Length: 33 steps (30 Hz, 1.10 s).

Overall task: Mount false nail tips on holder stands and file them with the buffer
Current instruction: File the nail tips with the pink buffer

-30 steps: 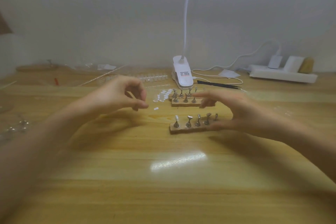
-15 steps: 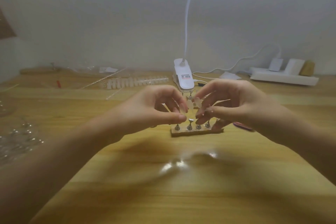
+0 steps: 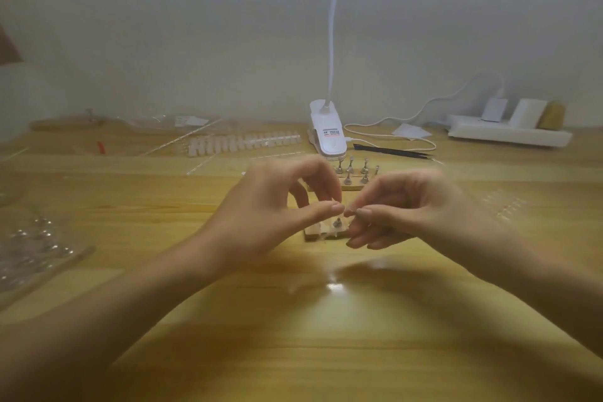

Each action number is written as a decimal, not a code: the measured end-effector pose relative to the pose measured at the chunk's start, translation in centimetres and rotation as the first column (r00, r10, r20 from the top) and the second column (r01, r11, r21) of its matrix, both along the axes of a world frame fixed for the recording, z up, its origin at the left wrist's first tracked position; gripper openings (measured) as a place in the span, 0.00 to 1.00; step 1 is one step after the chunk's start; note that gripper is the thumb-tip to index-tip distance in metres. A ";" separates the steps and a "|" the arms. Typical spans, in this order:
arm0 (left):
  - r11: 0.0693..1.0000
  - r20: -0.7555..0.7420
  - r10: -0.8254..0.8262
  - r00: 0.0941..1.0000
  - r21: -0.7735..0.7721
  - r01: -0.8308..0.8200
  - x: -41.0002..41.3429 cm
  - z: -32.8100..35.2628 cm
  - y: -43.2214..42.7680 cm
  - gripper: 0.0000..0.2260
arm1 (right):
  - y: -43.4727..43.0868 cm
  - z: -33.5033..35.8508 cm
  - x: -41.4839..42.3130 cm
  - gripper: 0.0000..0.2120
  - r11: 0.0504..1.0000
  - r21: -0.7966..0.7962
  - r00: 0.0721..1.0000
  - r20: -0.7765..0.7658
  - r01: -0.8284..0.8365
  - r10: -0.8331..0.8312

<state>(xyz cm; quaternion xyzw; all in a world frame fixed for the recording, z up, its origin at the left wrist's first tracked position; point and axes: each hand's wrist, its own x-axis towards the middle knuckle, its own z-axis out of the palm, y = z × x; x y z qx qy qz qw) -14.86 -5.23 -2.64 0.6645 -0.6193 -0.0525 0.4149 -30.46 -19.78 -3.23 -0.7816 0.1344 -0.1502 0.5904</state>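
Above the near pale wooden holder block (image 3: pixel 321 234), where one silver metal stand (image 3: pixel 337 222) showed, the left hand (image 3: pixel 270 206) and right hand (image 3: pixel 412 206) met, thumbs and forefingers pinching a small pale blurred piece (image 3: pixel 348 209). At twelve o'clock stood a second wooden block of stands (image 3: pixel 351 187); at eleven lay a strip of white nail tips (image 3: pixel 241 142).

Both forearms reach in over the counter (image 3: pixel 326 346). Left grip (image 3: pixel 287 206) and right grip (image 3: pixel 403 209) meet fingertip to fingertip, seemingly pinched.

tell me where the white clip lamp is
Head view: the white clip lamp sits centre-back on the table, just behind the far holder stand, with the power strip off to its right.
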 end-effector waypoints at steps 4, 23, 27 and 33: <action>0.999 0.077 0.019 0.997 0.039 -0.022 -0.5 -1.5 -0.2 0.06 | 0.8 -2.0 -1.1 0.06 0.999 0.027 1.000 0.026 -0.017 0.017; 0.999 -0.160 0.041 0.986 0.002 -0.041 -1.1 -1.8 -0.5 0.06 | 0.6 -3.3 -1.7 0.21 0.728 -0.677 0.965 0.247 0.104 0.092; 0.995 -0.184 0.090 0.979 0.067 -0.079 -1.3 -1.3 -0.7 0.07 | 0.3 -3.3 -1.8 0.23 0.403 -0.887 0.945 0.298 0.223 0.134; 0.977 -0.197 0.122 0.973 0.194 -0.083 -0.7 -0.9 -0.6 0.04 | -0.1 -2.9 -1.9 0.20 -0.002 -0.914 0.889 0.394 0.405 0.235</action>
